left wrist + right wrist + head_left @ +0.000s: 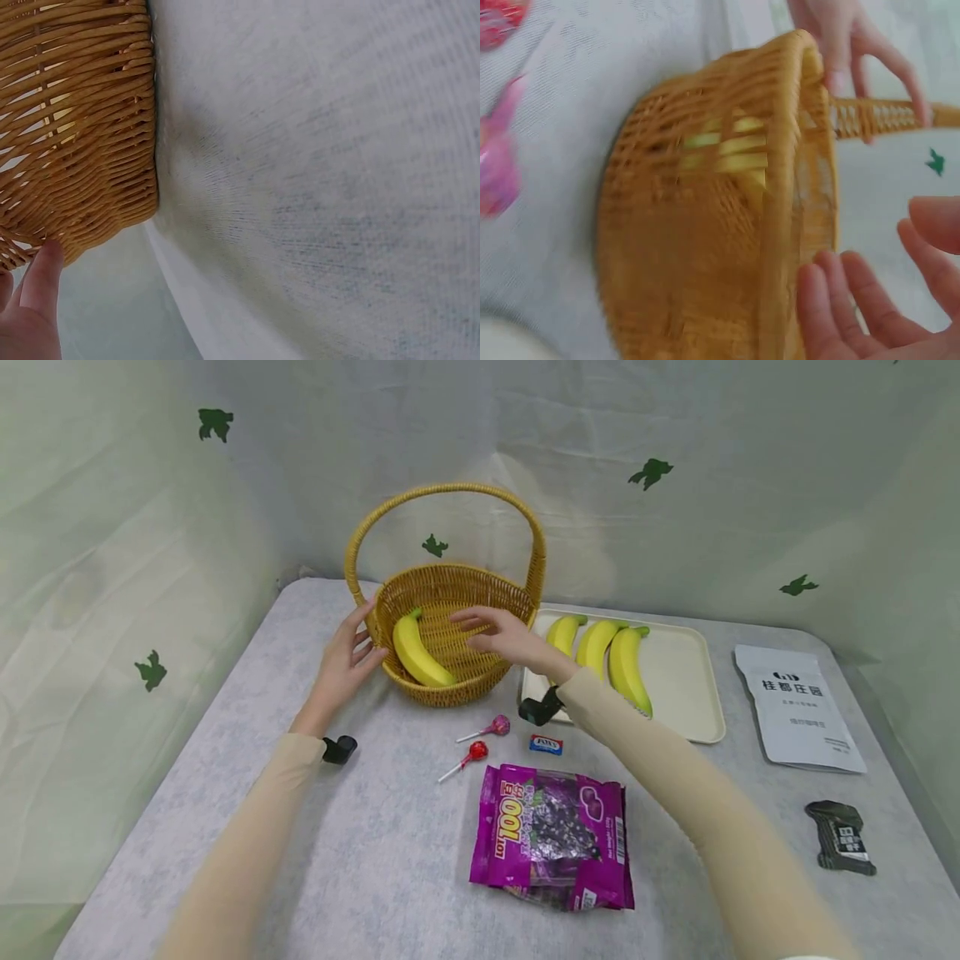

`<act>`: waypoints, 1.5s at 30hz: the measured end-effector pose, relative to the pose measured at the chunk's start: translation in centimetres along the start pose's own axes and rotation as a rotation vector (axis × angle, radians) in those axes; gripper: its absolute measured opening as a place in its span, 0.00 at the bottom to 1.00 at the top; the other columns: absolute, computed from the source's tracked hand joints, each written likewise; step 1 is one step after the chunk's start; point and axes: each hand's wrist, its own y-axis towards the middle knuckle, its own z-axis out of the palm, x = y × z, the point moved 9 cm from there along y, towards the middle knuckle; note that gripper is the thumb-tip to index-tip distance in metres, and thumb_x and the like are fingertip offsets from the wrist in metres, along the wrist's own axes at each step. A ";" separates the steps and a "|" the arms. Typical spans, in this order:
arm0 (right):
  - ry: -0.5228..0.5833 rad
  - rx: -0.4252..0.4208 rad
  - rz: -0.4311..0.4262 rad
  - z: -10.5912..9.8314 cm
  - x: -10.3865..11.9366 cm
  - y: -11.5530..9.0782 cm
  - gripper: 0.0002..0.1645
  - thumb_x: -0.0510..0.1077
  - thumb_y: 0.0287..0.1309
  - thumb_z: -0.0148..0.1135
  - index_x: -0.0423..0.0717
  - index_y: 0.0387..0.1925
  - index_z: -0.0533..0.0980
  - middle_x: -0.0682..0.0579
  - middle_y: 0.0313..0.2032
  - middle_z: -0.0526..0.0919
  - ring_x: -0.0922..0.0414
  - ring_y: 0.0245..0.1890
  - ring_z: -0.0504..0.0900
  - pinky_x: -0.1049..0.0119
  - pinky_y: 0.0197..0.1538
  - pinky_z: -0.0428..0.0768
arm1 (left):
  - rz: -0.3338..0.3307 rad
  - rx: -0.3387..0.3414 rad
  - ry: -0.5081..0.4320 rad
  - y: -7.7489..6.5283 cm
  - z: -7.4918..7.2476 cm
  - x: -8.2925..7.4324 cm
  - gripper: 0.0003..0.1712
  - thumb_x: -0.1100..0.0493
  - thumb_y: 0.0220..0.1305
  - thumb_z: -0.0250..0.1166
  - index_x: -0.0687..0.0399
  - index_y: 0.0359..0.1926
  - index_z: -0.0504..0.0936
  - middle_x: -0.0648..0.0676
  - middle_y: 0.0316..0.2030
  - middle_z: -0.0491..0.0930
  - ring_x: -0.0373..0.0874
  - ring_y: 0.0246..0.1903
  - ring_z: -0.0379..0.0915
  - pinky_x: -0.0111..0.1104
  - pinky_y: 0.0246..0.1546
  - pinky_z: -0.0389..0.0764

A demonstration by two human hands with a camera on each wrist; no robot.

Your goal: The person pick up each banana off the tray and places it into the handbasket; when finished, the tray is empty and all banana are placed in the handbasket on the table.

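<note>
A wicker basket (pixel 450 693) with a tall arched handle stands at the back of the table, a banana (pixel 420 653) lying in its left part. My left hand (pixel 347 662) holds the basket's left side by the foot of the handle; in the right wrist view its thumb and fingers straddle that spot. From the left wrist, one finger (pixel 43 281) shows against the weave. Over the basket's right part hovers my right hand (pixel 504 635), fingers loosely bent and nothing in them. Several bananas (pixel 628 670) lie on a cream tray (pixel 678 685), partly behind my right forearm.
In front of the basket lie two lollipops (pixel 477 750) and a small blue-red wrapped candy (pixel 546 744). Nearer is a purple candy bag (pixel 555 835). To the right are a white pouch (pixel 801 710) and a black packet (pixel 840 837). Pale curtains (pixel 585 485) enclose the table.
</note>
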 end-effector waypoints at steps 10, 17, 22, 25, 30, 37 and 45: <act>0.153 -0.231 0.025 -8.3 -3.2 -8.4 0.26 0.37 0.68 0.53 0.35 0.65 0.64 0.34 0.61 0.68 0.42 0.56 0.72 0.57 0.55 0.77 | -0.022 0.022 -0.030 -0.5 0.0 -3.4 0.37 0.72 0.65 0.58 0.63 0.70 0.53 0.68 0.70 0.49 0.69 0.62 0.58 0.55 0.60 0.66; 0.112 -0.374 0.151 -13.1 -7.6 -14.0 0.27 0.39 0.70 0.50 0.37 0.68 0.61 0.33 0.61 0.67 0.40 0.56 0.71 0.61 0.56 0.76 | -0.027 0.023 -0.057 -0.5 0.0 -3.0 0.37 0.73 0.65 0.58 0.59 0.70 0.49 0.67 0.71 0.45 0.67 0.62 0.58 0.55 0.60 0.65; 0.074 -0.413 0.233 -15.1 -10.2 -16.8 0.30 0.41 0.70 0.49 0.38 0.70 0.57 0.34 0.64 0.62 0.40 0.59 0.68 0.61 0.55 0.78 | -0.034 0.019 -0.058 -0.5 0.0 -2.9 0.38 0.73 0.65 0.58 0.59 0.70 0.50 0.67 0.71 0.45 0.67 0.62 0.59 0.56 0.59 0.65; 0.073 -0.402 0.292 -15.5 -11.4 -18.1 0.33 0.41 0.70 0.50 0.40 0.72 0.53 0.35 0.67 0.57 0.39 0.62 0.63 0.62 0.55 0.77 | -0.032 0.017 -0.055 -0.5 0.0 -2.9 0.37 0.73 0.65 0.58 0.60 0.69 0.50 0.67 0.70 0.46 0.67 0.61 0.60 0.56 0.59 0.66; 0.121 -0.332 0.359 -15.3 -12.7 -19.2 0.38 0.40 0.70 0.50 0.43 0.74 0.46 0.34 0.70 0.49 0.38 0.66 0.57 0.56 0.61 0.72 | -0.032 0.016 -0.061 -0.4 0.0 -3.1 0.37 0.73 0.65 0.58 0.59 0.69 0.51 0.66 0.70 0.47 0.68 0.61 0.60 0.56 0.58 0.67; 0.128 -0.232 0.408 -14.3 -13.9 -19.5 0.43 0.40 0.69 0.52 0.50 0.76 0.41 0.35 0.71 0.43 0.38 0.63 0.61 0.43 0.62 0.67 | -0.038 0.019 -0.038 -0.4 0.0 -3.2 0.37 0.72 0.65 0.58 0.60 0.69 0.51 0.65 0.70 0.47 0.67 0.61 0.61 0.55 0.56 0.70; 0.059 -0.179 0.447 -13.7 -14.8 -18.6 0.44 0.47 0.68 0.55 0.55 0.76 0.43 0.34 0.71 0.44 0.39 0.62 0.64 0.44 0.59 0.71 | -0.059 0.029 -0.031 -0.4 0.1 -3.0 0.37 0.72 0.66 0.58 0.58 0.70 0.50 0.63 0.71 0.46 0.66 0.62 0.60 0.55 0.51 0.74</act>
